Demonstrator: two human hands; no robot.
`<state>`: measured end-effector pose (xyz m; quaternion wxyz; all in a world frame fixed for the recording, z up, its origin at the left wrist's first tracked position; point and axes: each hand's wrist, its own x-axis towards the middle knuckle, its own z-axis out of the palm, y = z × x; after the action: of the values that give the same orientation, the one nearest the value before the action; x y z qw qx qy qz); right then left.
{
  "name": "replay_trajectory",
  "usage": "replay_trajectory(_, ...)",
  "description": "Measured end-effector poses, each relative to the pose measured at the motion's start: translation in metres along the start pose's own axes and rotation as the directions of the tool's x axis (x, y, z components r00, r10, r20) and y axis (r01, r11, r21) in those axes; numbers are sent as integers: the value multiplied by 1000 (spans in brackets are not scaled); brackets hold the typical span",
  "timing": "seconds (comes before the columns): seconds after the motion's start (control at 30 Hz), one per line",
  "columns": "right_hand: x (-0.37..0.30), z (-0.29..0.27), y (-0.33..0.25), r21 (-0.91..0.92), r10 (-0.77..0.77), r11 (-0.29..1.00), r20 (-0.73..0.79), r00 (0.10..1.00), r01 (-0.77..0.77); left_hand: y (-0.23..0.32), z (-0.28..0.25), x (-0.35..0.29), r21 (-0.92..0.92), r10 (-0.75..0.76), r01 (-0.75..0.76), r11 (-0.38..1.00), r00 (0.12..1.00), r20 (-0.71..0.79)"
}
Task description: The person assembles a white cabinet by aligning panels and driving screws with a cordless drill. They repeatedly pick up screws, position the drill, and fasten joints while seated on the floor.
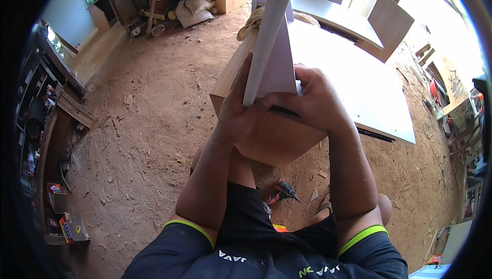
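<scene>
A long white board stands on edge in front of me, with a pale lilac-white panel along its right side. Whether the two are joined, I cannot tell. My left hand is closed round the near left end of the board, its fingers lying along the left face. From the right, my right hand grips the near end of the panel, thumb pointing left toward my other hand. Beneath both hands is a wood-grain cabinet, and a wide white top spreads out to the right.
A red and black cordless drill lies on the dirt floor between my feet. Loose white and wood-grain panels stand beyond the top. Shelving with boxes lines the left; sacks sit at the far left.
</scene>
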<state>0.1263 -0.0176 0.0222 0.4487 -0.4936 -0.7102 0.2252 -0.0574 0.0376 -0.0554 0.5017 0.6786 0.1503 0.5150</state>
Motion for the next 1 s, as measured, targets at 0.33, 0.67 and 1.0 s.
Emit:
replay_trajectory(0.33, 1, -3, -10, 96, 37, 994, 64, 997, -43, -1, 2, -2, -32, -10, 9, 999, 1000, -19)
replay_trajectory(0.67, 1, -2, -6, 182, 50, 981, 88, 995, -65, 3, 4, -2, -16, -20, 20, 1000, 1000, -19)
replay_trajectory(1.0, 3, -2, 2, 77, 15, 997, 95, 995, -23, 6, 6, 0, -21, -25, 25, 999, 999, -34)
